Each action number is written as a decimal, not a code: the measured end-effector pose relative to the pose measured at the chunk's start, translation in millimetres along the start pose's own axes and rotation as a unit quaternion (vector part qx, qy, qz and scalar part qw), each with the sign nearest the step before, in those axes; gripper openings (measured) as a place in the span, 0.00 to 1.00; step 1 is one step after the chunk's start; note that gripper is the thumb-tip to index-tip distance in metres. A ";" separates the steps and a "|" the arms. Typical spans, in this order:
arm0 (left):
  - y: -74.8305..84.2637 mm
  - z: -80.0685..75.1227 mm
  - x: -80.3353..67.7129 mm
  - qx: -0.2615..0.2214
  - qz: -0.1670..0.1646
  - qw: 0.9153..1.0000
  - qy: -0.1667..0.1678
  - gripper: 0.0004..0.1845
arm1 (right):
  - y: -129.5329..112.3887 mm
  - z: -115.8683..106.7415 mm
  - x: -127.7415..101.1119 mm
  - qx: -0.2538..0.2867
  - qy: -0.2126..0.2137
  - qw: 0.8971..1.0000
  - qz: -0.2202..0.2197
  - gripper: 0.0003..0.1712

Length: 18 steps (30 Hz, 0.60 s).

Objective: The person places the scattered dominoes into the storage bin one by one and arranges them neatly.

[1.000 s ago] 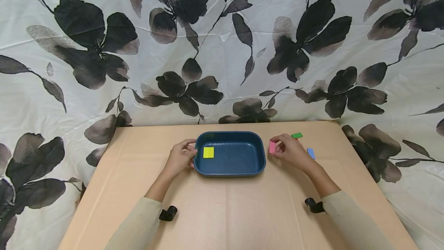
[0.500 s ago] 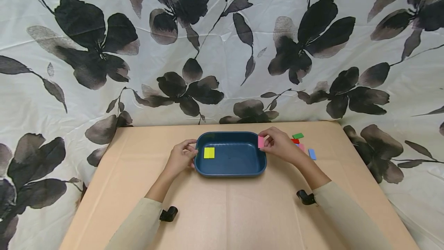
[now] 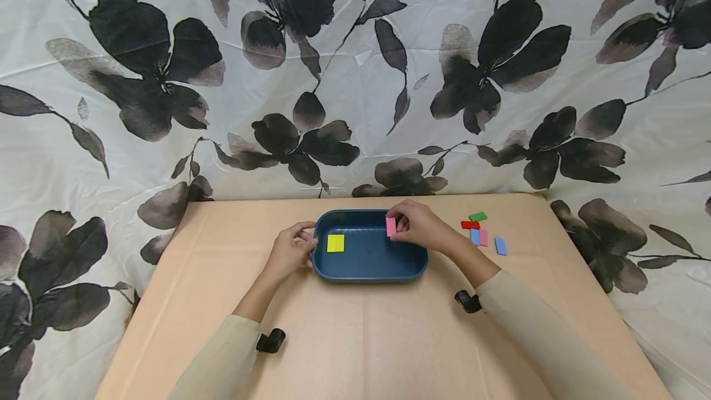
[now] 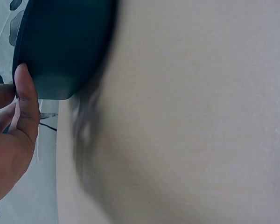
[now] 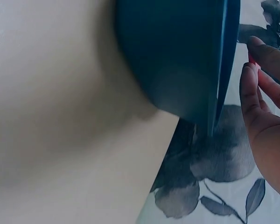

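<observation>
A dark blue rectangular tray (image 3: 369, 278) stands on the table. My left hand (image 3: 291, 247) grips its left rim between thumb and fingers; in the left wrist view the thumb (image 4: 25, 88) lies along the tray's outer wall. My right hand (image 3: 419, 225) pinches a small pink rectangular tile (image 3: 391, 227) over the right half of the tray. In the right wrist view only a red-pink sliver of the tile (image 5: 251, 58) shows between thumb and fingers. A yellow square (image 3: 336, 243), with a faint line down its middle, lies in the tray's left part.
Right of the tray lie a green tile (image 3: 478, 216), a red tile (image 3: 469, 225), a blue tile (image 3: 474, 237) beside a pink tile (image 3: 484, 237), and another blue tile (image 3: 500, 246). A floral cloth (image 3: 378, 79) hangs behind the table's back edge.
My right hand has carried the pink tile leftward from beside the tray to over its inside, uncovering the tiles on the right. My left hand keeps its grip on the rim.
</observation>
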<state>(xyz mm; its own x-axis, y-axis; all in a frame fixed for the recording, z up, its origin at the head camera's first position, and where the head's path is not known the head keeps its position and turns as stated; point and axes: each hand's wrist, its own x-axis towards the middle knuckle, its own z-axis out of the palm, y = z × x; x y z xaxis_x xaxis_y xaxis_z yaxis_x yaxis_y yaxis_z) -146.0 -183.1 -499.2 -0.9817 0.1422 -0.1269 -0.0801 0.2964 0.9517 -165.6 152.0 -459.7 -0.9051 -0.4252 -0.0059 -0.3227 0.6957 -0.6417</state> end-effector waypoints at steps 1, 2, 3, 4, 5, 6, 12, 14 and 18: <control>0.4 0.0 0.2 0.000 0.000 1.000 0.000 0.22 | -0.9 2.0 2.0 -0.002 -0.003 1.000 -0.001 0.29; 0.8 -0.2 0.4 0.000 -0.001 1.000 0.001 0.22 | -2.0 3.9 3.9 -0.003 -0.008 1.000 -0.002 0.29; 0.9 -0.3 0.6 0.000 0.000 1.000 0.000 0.22 | -3.2 5.9 5.8 -0.003 -0.012 1.000 -0.002 0.29; 1.5 -0.4 0.5 0.000 -0.001 1.000 0.001 0.22 | -4.0 8.0 7.8 -0.003 -0.014 1.000 -0.003 0.29; 1.9 -0.4 0.4 0.001 -0.003 1.000 0.001 0.22 | -4.9 10.3 9.7 -0.002 -0.016 1.000 -0.001 0.29; 2.3 -0.5 0.2 0.002 -0.005 1.000 0.001 0.22 | -5.7 12.6 11.4 -0.004 -0.018 1.000 0.000 0.28; 3.8 -0.2 -0.6 0.000 -0.014 1.000 0.002 0.22 | -12.7 26.6 20.3 -0.017 -0.034 0.999 -0.004 0.28; 3.7 -0.1 -0.3 -0.002 -0.015 1.000 0.002 0.22 | -16.0 31.0 23.0 -0.024 -0.039 0.999 -0.005 0.27; 3.9 -1.2 -0.3 -0.001 -0.019 1.000 0.001 0.23 | -23.0 37.5 29.8 -0.031 -0.047 0.998 -0.003 0.27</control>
<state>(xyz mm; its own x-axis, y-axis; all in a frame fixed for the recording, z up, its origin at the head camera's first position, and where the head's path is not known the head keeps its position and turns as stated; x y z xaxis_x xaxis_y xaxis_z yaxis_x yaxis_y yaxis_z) -146.2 -183.2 -495.1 -0.9783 0.1291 -0.1623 -0.1176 0.2996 0.9468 -174.8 101.6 -473.9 -0.8745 -0.4790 -0.0758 -0.3466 0.7267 -0.5931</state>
